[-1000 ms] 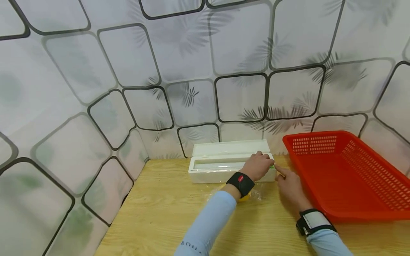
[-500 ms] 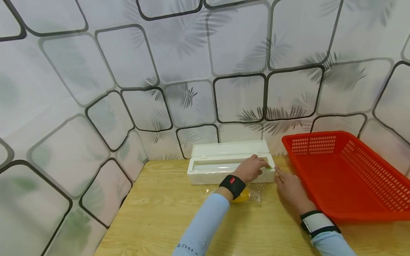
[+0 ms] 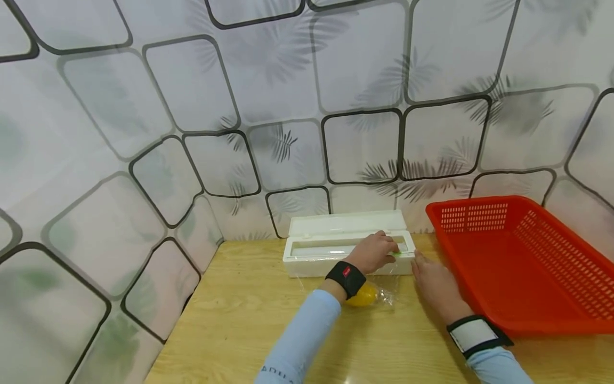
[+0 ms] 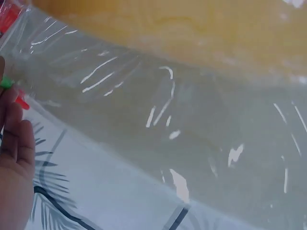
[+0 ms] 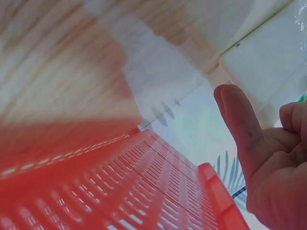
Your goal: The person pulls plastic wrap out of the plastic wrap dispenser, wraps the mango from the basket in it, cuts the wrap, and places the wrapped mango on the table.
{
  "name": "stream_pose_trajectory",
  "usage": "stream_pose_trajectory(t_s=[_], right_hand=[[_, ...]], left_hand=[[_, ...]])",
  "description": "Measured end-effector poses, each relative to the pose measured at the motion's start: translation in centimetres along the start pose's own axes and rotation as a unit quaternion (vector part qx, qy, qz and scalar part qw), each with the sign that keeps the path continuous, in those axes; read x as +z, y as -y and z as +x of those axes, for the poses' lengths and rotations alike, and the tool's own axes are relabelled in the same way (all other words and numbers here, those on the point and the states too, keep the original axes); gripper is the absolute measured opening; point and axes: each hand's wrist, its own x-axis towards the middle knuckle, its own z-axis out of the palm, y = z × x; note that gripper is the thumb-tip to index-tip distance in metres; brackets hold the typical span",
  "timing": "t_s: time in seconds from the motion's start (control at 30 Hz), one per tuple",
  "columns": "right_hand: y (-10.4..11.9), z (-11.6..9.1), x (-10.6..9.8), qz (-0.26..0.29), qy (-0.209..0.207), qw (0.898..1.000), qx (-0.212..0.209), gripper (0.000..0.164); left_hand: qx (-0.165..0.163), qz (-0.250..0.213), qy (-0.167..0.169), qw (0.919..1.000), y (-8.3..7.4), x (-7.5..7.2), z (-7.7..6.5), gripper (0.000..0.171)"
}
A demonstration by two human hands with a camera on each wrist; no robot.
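Note:
A long white cling film dispenser (image 3: 314, 264) stands by the wall with its lid (image 3: 345, 220) raised. My left hand (image 3: 371, 253) reaches over its right half and pinches a small green slider (image 3: 397, 253) at the front edge. That green piece (image 4: 6, 82) also shows at the fingertips in the left wrist view, with a red bit below it. My right hand (image 3: 435, 282) touches the dispenser's right end; one finger (image 5: 240, 110) is straight in the right wrist view. Clear film (image 3: 389, 288) hangs down in front, around a smooth yellow thing (image 3: 364, 296) partly hidden by my left wrist.
A red perforated plastic basket (image 3: 532, 322) sits close to the right of my right hand. The wooden table (image 3: 249, 320) ends at a patterned wall covering (image 3: 288, 154) behind the dispenser and on the left.
My left hand has moved left along the dispenser's front edge with the green slider, uncovering more of the yellow thing. My right hand stays at the right end, its pointing finger now against the box.

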Motion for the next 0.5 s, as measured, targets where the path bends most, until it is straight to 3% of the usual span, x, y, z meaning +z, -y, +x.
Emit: stream_pose_trajectory(t_s=[0.17,0.37,0.5], right_hand=[[0.2,0.4,-0.3,0.009,0.037,0.999,0.028,0.041],[0.8,0.8,-0.2,0.042,0.055,0.994,0.082,0.055],[1.3,1.4,0.0,0.104,0.061,0.983,0.141,0.056]], left_hand=[[-0.016,0.016,0.013,0.9997,-0.1,-0.9,-0.5,0.025],[-0.051,0.023,0.052,0.9971,-0.4,-0.8,-1.2,0.035],[-0.057,0.025,0.065,0.9959,-0.6,-0.9,-1.4,0.046]])
